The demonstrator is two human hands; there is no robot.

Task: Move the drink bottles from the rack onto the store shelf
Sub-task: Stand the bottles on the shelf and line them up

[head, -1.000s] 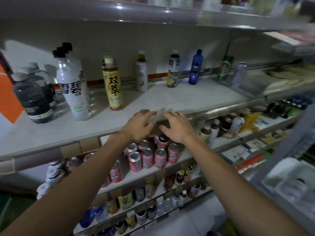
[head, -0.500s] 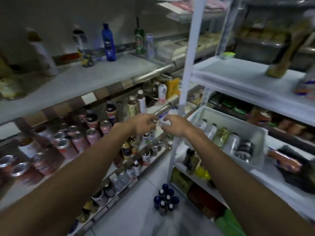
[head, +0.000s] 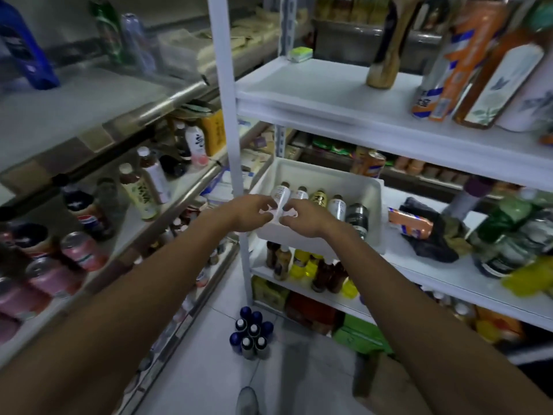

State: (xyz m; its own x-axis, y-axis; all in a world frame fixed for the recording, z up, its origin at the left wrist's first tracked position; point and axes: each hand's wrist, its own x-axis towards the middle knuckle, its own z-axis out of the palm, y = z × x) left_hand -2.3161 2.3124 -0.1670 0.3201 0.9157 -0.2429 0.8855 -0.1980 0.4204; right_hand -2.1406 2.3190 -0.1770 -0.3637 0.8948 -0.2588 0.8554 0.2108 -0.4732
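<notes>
A white bin point(head: 377, 205) sits on the middle level of the white rack point(head: 329, 97) and holds several drink bottles lying side by side. The leftmost is a white-labelled bottle point(head: 282, 191); beside it lie a yellow-labelled bottle point(head: 318, 198) and a dark can point(head: 356, 215). My left hand point(head: 248, 212) and my right hand point(head: 303, 218) meet at the bin's front left, fingers curled over the lower end of the white-labelled bottle. Whether either hand grips it is unclear. The grey store shelf point(head: 74, 115) runs along the left.
A blue bottle point(head: 25, 55) and a green bottle point(head: 106, 31) stand at the back of the store shelf. Pink cans point(head: 80, 250) fill the level below. The rack's white upright post point(head: 227, 115) stands just left of the bin. Blue-capped bottles point(head: 251, 332) stand on the floor.
The view has swung right from the store shelf to the white rack. Both hands left the shelf edge and reached the front of the bin, onto the white-labelled bottle.
</notes>
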